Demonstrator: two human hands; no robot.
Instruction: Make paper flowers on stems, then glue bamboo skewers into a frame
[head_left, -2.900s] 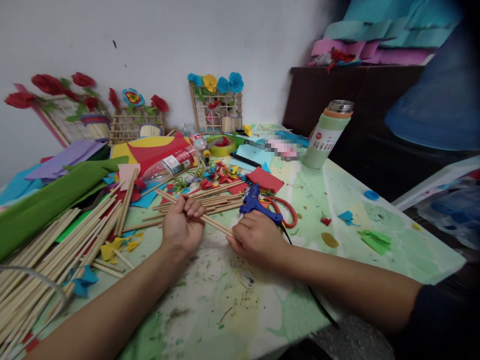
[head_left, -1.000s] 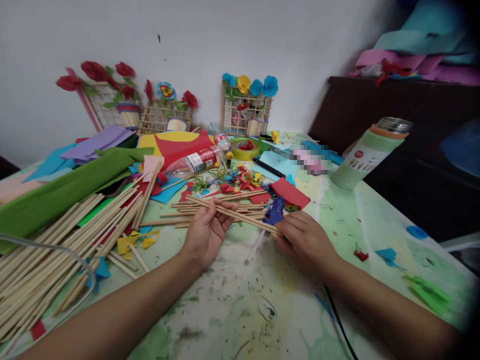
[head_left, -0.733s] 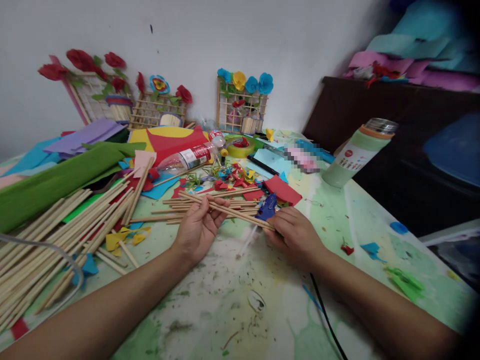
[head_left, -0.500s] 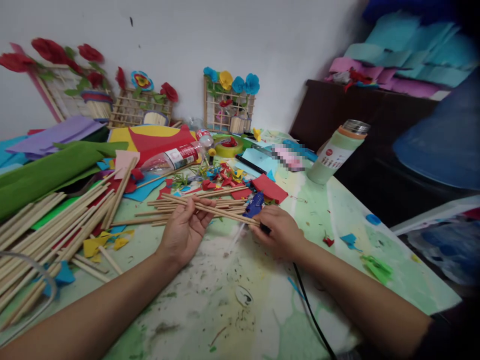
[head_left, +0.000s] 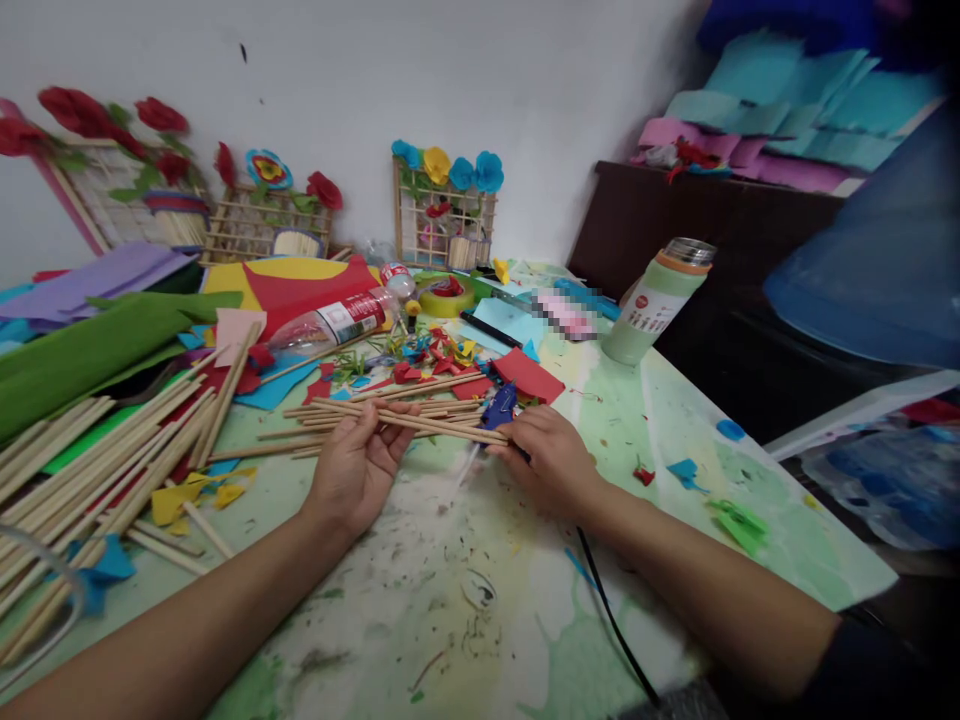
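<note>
Two thin wooden sticks (head_left: 442,424) lie almost level between my hands, close together. My left hand (head_left: 360,462), palm up, has its thumb and fingers closed around them left of the middle. At their right end, my right hand (head_left: 551,455) is closed with its fingertips at the tips. A blue tool (head_left: 499,405), which looks like a glue gun, is just beyond the right fingers and partly hidden. Under the right wrist runs a black cord (head_left: 611,610); where it joins is hidden. More wooden sticks (head_left: 300,437) lie behind my left hand.
A heap of wooden sticks (head_left: 112,500) covers the left side. Paper scraps (head_left: 431,350), a plastic bottle (head_left: 337,322), yellow tape (head_left: 448,300) and a green flask (head_left: 656,305) stand or lie farther back. Stick lattices with paper flowers (head_left: 446,210) lean on the wall.
The whole view has shifted slightly, moving things left. The held sticks are a little flatter, and the black piece by my right fingers is now mostly covered. Both hands keep their hold.
</note>
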